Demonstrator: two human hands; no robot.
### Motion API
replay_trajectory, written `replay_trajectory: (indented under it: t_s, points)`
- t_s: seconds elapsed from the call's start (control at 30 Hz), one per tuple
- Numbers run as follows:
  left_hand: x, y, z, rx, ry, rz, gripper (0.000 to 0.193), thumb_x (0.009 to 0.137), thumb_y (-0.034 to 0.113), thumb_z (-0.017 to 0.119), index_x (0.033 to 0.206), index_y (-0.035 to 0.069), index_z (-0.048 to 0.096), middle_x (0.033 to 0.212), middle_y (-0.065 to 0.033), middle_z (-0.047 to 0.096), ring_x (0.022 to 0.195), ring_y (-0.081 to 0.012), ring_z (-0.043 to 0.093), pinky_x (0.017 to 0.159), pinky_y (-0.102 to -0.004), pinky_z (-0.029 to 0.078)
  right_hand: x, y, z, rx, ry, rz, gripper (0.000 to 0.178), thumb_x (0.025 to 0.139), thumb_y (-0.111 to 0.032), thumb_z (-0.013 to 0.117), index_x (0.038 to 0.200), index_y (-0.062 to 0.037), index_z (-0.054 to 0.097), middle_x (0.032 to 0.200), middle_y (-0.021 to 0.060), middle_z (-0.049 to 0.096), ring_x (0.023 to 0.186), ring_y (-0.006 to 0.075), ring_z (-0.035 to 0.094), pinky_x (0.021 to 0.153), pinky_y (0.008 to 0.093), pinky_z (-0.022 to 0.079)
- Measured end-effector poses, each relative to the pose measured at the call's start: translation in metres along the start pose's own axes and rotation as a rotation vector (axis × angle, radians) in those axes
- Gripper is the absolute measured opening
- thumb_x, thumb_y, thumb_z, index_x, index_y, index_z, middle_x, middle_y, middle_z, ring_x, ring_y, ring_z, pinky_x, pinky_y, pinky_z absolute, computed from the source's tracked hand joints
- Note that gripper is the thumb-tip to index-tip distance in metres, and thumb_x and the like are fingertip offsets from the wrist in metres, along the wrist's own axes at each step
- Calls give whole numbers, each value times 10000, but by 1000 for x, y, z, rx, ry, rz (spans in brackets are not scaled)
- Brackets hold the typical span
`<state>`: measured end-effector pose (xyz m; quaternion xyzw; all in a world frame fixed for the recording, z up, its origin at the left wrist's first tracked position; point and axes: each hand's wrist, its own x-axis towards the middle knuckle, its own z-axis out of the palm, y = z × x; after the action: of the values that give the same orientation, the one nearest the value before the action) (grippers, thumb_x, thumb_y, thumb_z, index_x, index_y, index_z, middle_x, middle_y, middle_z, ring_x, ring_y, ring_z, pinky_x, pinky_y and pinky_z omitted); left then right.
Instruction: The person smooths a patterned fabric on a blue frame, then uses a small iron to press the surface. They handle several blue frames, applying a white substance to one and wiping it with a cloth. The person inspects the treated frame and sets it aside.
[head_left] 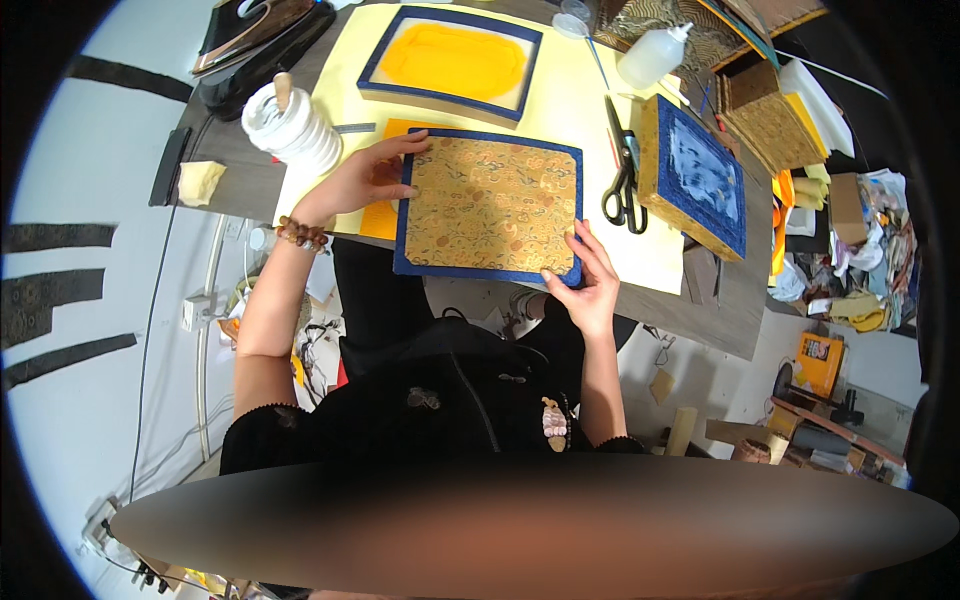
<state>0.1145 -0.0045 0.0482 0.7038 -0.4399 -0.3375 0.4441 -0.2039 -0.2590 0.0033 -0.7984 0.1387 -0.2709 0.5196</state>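
Note:
A flat rectangular panel (492, 205), covered in gold patterned fabric with a dark blue border, is held tilted over the table's near edge. My left hand (375, 175) grips its left side near the upper corner, fingers on the face and edge. At the lower right corner, my right hand (588, 280) pinches the border, thumb on the front. Part of an orange-yellow sheet (378, 218) shows behind the panel. Beyond it lies a shallow blue-rimmed tray (450, 62) with a yellow inside. A blue-topped box (695, 175) with gold sides rests to the right.
Black-handled scissors (625, 190) lie beside the box. A white ribbed tub (290, 130) with a wooden handle in it stands left, near an iron (250, 45). At the back right are a squeeze bottle (655, 55) and a gold open box (770, 115). Yellow paper (655, 262) covers much of the table.

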Motion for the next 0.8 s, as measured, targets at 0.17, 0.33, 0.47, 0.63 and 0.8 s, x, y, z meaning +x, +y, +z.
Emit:
replay_trajectory:
  t_s: [0.17, 0.33, 0.47, 0.63, 0.8]
  points:
    - [-1, 3, 2, 12, 13, 7, 675, 898, 73, 768, 1513, 118, 494, 1651, -63, 353, 1264, -201, 589, 1037, -347, 545, -1, -2, -3, -58, -40, -10, 563, 741, 30, 856, 1271, 61, 670, 1500, 191, 515, 1472, 333, 411, 1161, 439, 435]
    - [-5, 5, 7, 53, 104, -27, 705, 881, 92, 794, 1517, 117, 490, 1596, -91, 431, 1168, -196, 616, 999, -336, 551, 0, 0, -3, -72, -37, -70, 559, 743, 14, 857, 1271, 45, 676, 1499, 193, 518, 1469, 344, 415, 1163, 451, 428]
    - [-7, 3, 10, 92, 149, -55, 719, 878, 108, 805, 1520, 102, 479, 1496, -109, 550, 1078, -179, 624, 957, -325, 551, 0, 2, -2, -72, -11, -73, 568, 714, -39, 887, 1247, 18, 700, 1467, 197, 560, 1443, 354, 458, 1150, 458, 433]
    - [-4, -1, 9, 114, 121, 101, 724, 874, 108, 808, 1518, 105, 477, 1493, -55, 562, 1063, -172, 617, 989, -337, 529, 1, 1, -1, -57, -7, -61, 566, 714, -39, 888, 1240, 38, 695, 1465, 202, 560, 1449, 354, 450, 1154, 463, 429]
    - [-5, 0, 4, 101, 53, 56, 712, 887, 55, 774, 1525, 119, 466, 1596, -44, 444, 1208, -184, 589, 1071, -355, 506, 0, -3, 1, 52, -13, -1, 603, 727, -1, 878, 1283, 54, 653, 1484, 214, 528, 1465, 345, 424, 1151, 455, 439]
